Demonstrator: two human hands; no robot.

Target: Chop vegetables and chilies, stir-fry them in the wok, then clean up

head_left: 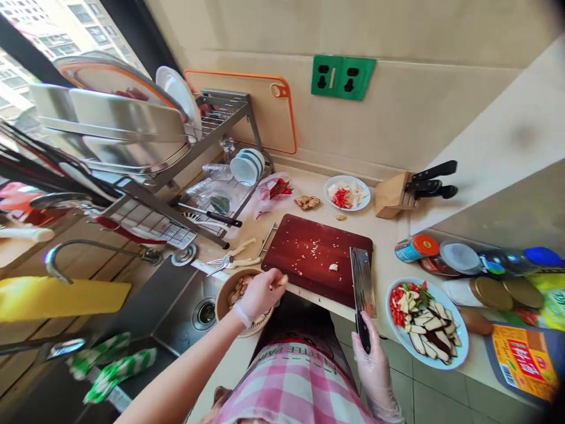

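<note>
My left hand (261, 294), in a clear glove, is closed in a pinch on a small pale piece (283, 280) like a garlic clove. It hovers over the edge of a bowl (220, 297) of brownish pieces, near the board's front left corner. My right hand (372, 356), also gloved, grips the black handle of a cleaver (362, 277). The blade points away from me over the right side of a dark red cutting board (289, 244). White minced bits lie scattered on the board, along with one larger garlic piece (333, 267).
A plate of sliced vegetables (461, 335) stands at the right, near jars (485, 292). Behind the board are ginger (308, 202), a smaller plate (365, 203) and a knife block (391, 197). Kitchen shears (232, 259) lie beside the sink (183, 312); a dish rack (216, 126) rises left.
</note>
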